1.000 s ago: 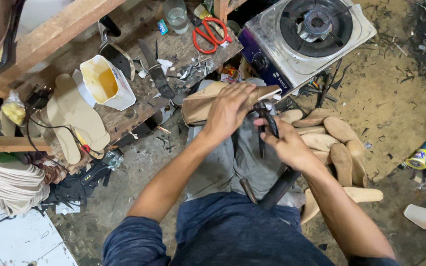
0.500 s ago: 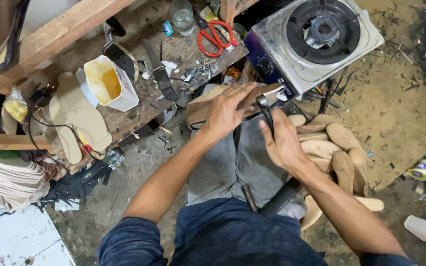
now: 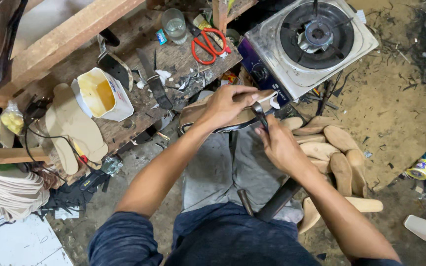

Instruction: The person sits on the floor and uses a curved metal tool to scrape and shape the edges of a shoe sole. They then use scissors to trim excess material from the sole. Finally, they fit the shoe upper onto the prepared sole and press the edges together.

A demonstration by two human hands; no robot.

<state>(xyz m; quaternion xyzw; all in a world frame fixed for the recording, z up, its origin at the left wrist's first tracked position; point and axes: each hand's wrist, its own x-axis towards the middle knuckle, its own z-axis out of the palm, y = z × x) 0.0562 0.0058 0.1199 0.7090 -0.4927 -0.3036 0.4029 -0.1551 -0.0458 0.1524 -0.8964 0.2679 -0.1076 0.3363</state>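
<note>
A shoe on a wooden last (image 3: 200,116) lies across my knees, sole side up. My left hand (image 3: 228,104) presses down on top of it and holds it steady. My right hand (image 3: 278,143) grips dark metal pliers (image 3: 261,114) whose jaws bite the edge of the shoe near its toe end. A dark hammer handle (image 3: 278,199) rests on my right thigh, beside a second short handle (image 3: 245,201).
A low wooden bench (image 3: 173,59) holds red-handled scissors (image 3: 208,43), a glass (image 3: 175,23), knives (image 3: 151,81) and an open carton of yellow glue (image 3: 99,93). A single-burner gas stove (image 3: 316,39) stands beyond my knees. Wooden lasts (image 3: 336,157) lie piled at the right. Insoles (image 3: 72,125) sit at left.
The pliers and my right hand have shifted slightly along the shoe's edge. My left hand stays pressed on the shoe.
</note>
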